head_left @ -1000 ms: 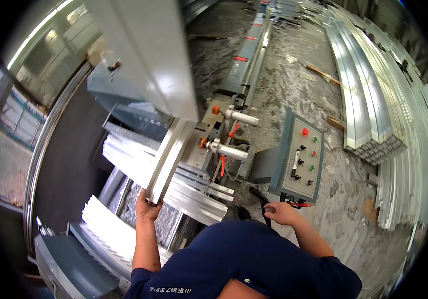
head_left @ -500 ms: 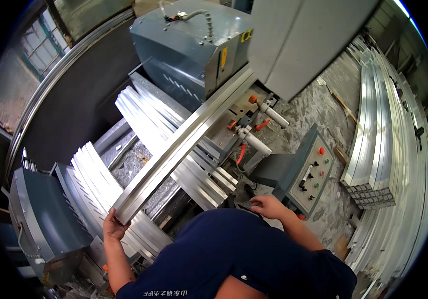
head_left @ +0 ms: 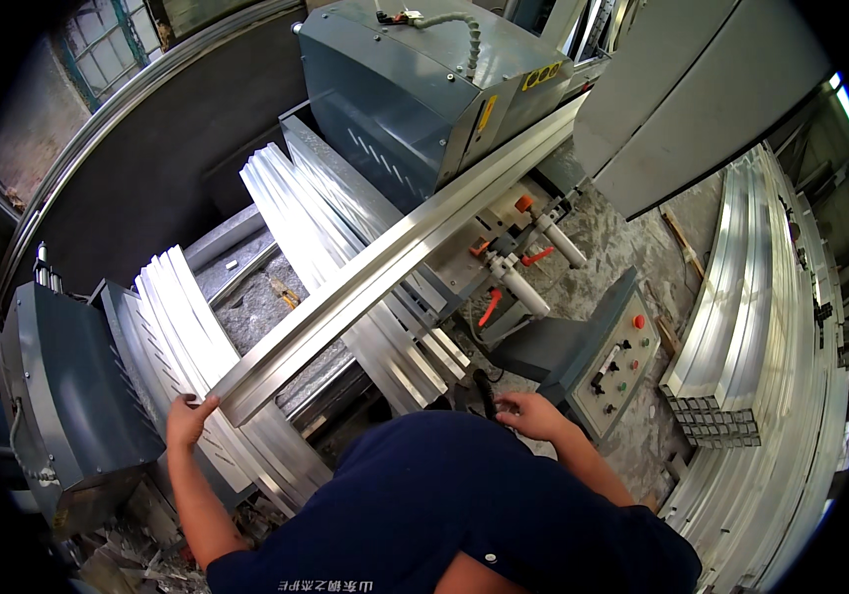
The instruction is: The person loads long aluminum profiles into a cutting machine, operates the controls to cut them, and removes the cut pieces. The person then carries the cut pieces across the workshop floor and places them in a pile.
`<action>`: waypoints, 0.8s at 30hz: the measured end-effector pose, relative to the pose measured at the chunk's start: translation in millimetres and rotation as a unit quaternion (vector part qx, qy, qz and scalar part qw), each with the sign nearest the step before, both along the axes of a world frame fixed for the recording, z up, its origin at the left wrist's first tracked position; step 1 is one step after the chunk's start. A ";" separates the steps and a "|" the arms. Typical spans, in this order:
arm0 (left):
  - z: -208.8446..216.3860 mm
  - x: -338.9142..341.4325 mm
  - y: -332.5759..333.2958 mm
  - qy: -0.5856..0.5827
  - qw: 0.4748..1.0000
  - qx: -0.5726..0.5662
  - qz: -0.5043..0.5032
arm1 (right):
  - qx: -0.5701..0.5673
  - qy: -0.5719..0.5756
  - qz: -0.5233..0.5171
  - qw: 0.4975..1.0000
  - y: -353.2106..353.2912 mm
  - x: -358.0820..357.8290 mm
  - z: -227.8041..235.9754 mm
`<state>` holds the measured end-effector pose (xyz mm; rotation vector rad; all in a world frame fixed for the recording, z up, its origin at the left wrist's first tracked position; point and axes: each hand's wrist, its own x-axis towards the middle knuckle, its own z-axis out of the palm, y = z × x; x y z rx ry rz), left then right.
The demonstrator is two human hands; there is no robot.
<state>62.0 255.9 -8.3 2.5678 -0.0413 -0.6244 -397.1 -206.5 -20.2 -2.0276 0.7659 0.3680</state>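
Observation:
A long silver metal profile (head_left: 377, 275) lies slantwise across shorter metal bars and runs up beneath the grey-blue machine head. At its near end is my left hand (head_left: 188, 420), thumb by the profile's end face and fingers apart, not wrapped round it. Under the profile are two groups of shorter bars, one in the middle (head_left: 298, 213) and one at the left (head_left: 179, 302). My right hand (head_left: 531, 416) is in front of my body with fingers curled together, close to a black cable-like piece (head_left: 486, 388). What those fingers hold, if anything, is hidden.
The large machine head (head_left: 385, 99) stands at the back, a second dark housing (head_left: 73, 386) at left. Clamp cylinders with red levers (head_left: 518, 282) sit beside the profile. Right of them is a button panel (head_left: 617, 371). Stacked profiles (head_left: 731, 317) lie far right; a grey panel (head_left: 702, 94) hangs above.
My left hand has gone from gripping the profile's near end to resting by that end with fingers apart. The whole view has shifted. My right hand stays much the same.

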 end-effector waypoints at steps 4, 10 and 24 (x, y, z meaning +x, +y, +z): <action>33.8 17.8 -49.8 -0.019 0.982 -0.150 -0.112 | 0.018 0.015 -0.011 1.000 3.3 -1.3 1.3; 39.2 28.1 -162.0 0.048 0.926 -0.102 -0.361 | 0.060 -0.022 -0.071 0.995 4.3 18.8 5.2; -35.9 50.1 -352.3 0.400 0.807 -0.187 -0.393 | 0.488 -0.207 -0.308 0.790 -15.0 185.0 -72.4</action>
